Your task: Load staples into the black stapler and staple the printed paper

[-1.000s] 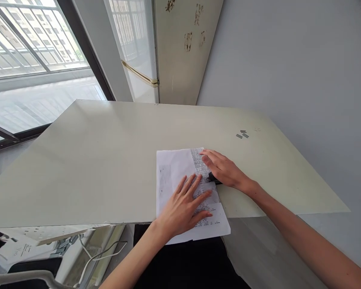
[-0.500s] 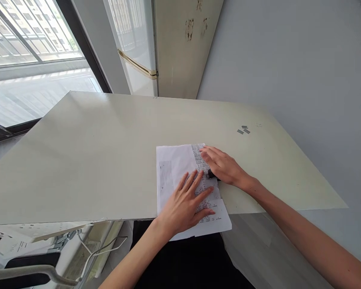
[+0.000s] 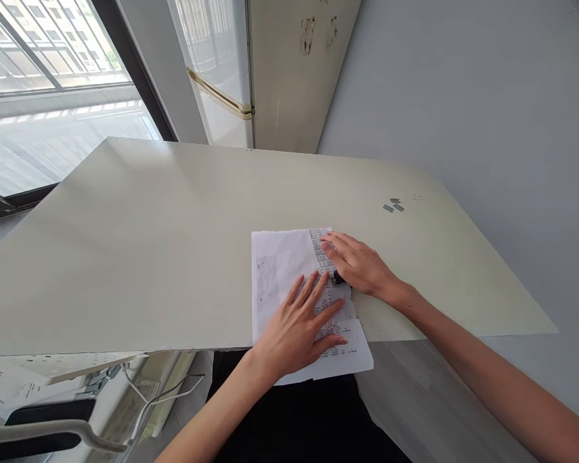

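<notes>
Currently the person's bare left hand point(image 3: 294, 331) lies palm down with its fingers spread apart, clamped on nothing, across white sheets of paper point(image 3: 287, 251) printed with small black characters. Just right of it, the bare right hand point(image 3: 359, 265) is angled in from the right with its fingers extended toward the far left, over the right edge of the paper. Beneath that palm peeks the end of a small, dark, glossy object point(image 3: 338, 278); most of it is hidden, so whether the right hand grips it or merely covers it I cannot tell. The paper lies at the near edge of a large, cream-white, smooth tabletop point(image 3: 149, 257), slightly right of its middle, its near end jutting past the edge above the person's black trousers point(image 3: 309, 424). A dense band of print runs along its far right side, and near the thumb of the left hand a corner of sheet sticks out to the right. Farther right on the tabletop, well apart from the hands, sits a cluster of small, flat grey strips point(image 3: 399, 207). Beyond the far edge stands a cream refrigerator point(image 3: 284, 90) with brown stains on its side, between a bright glass window point(image 3: 24, 58) at the far left and a plain grey wall point(image 3: 463, 77) on the right.
</notes>
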Tool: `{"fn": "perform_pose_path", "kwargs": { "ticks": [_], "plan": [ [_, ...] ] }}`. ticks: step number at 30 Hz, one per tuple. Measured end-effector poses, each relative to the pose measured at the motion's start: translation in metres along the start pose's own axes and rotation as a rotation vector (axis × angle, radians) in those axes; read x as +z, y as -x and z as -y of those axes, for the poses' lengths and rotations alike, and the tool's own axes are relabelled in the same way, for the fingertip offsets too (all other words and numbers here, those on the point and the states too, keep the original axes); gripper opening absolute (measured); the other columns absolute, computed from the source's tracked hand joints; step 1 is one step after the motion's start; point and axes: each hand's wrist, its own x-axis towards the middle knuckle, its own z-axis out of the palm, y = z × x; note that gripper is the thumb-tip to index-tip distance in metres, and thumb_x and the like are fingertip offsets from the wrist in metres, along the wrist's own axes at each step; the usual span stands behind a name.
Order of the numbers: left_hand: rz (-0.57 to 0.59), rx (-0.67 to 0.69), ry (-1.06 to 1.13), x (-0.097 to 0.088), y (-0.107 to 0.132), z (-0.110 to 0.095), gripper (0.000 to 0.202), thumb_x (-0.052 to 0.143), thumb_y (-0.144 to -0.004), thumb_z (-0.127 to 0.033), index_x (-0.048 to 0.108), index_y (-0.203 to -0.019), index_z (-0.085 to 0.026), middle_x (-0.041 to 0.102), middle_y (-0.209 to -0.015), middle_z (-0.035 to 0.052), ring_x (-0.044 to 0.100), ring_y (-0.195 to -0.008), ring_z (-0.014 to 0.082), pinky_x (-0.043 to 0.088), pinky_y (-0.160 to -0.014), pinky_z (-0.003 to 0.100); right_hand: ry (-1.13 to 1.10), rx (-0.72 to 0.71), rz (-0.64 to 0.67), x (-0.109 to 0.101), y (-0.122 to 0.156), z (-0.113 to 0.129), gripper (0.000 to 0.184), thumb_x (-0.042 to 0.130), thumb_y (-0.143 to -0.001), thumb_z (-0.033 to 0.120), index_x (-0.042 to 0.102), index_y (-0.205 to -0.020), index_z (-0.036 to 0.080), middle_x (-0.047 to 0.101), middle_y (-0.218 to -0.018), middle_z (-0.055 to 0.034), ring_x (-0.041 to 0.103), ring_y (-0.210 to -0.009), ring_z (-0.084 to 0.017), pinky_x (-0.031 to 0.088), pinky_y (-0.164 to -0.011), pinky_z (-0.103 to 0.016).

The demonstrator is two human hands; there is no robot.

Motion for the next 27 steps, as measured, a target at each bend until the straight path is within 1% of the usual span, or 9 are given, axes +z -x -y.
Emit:
{"fn": "perform_pose_path", "kwargs": {
  "ticks": [7, 13, 17, 20, 22, 27],
  "plan": [
    [-0.011, -0.022, -0.002, 0.003, -0.001, 0.0, 0.058, 0.047, -0.105, -0.06, 0.048, -0.155, -0.029, 0.012, -0.175, 0.0058, 0.01, -0.161, 0.0327, 0.022, -0.131, 0.058, 0.025, -0.021, -0.013, 0.001, 0.001, 0.001, 0.059, 0.027, -0.108, 0.062, 0.061, -0.143, 0.03, 0.052, -0.161, -0.0042, 0.044, -0.151, -0.033, 0.037, -0.121, -0.056],
    [-0.014, -0.042, -0.011, 0.005, -0.002, 0.0, 0.057, 0.05, -0.105, -0.059, 0.049, -0.153, -0.03, 0.013, -0.176, 0.0047, 0.01, -0.161, 0.032, 0.02, -0.132, 0.056, 0.027, -0.019, -0.011, 0.002, 0.001, 0.003, 0.054, 0.029, -0.108, 0.057, 0.062, -0.142, 0.031, 0.053, -0.16, -0.0036, 0.043, -0.151, -0.033, 0.037, -0.121, -0.056],
    [-0.005, -0.043, -0.013, 0.005, -0.002, -0.001, 0.057, 0.048, -0.105, -0.059, 0.051, -0.152, -0.027, 0.014, -0.175, 0.008, 0.01, -0.161, 0.0328, 0.022, -0.131, 0.058, -0.044, -0.012, 0.002, -0.002, 0.001, 0.0, 0.053, 0.029, -0.109, 0.057, 0.061, -0.142, 0.032, 0.056, -0.157, -0.0018, 0.044, -0.15, -0.032, 0.038, -0.121, -0.055],
    [-0.015, -0.04, -0.006, 0.005, -0.002, -0.002, 0.056, 0.048, -0.105, -0.058, 0.05, -0.153, -0.029, 0.013, -0.175, 0.0062, 0.009, -0.161, 0.032, 0.023, -0.131, 0.058, -0.107, 0.001, 0.004, -0.005, 0.0, -0.005, 0.051, 0.029, -0.108, 0.058, 0.061, -0.141, 0.035, 0.058, -0.155, 0.0002, 0.048, -0.147, -0.031, 0.04, -0.12, -0.054],
    [-0.009, -0.039, -0.012, 0.004, -0.001, -0.001, 0.055, 0.049, -0.106, -0.057, 0.049, -0.153, -0.029, 0.013, -0.175, 0.0058, 0.008, -0.161, 0.0319, 0.022, -0.131, 0.058, -0.108, 0.009, 0.01, -0.006, 0.0, -0.007, 0.051, 0.029, -0.108, 0.058, 0.062, -0.141, 0.035, 0.058, -0.155, 0.0, 0.05, -0.146, -0.031, 0.041, -0.119, -0.053],
    [-0.014, -0.039, -0.013, 0.003, 0.0, 0.0, 0.055, 0.051, -0.105, -0.056, 0.05, -0.153, -0.029, 0.012, -0.176, 0.0052, 0.008, -0.161, 0.0329, 0.02, -0.132, 0.057, -0.082, 0.013, 0.02, -0.006, 0.0, -0.005, 0.052, 0.028, -0.108, 0.056, 0.062, -0.14, 0.034, 0.058, -0.155, 0.0002, 0.048, -0.147, -0.031, 0.041, -0.119, -0.054]
  ]
}}
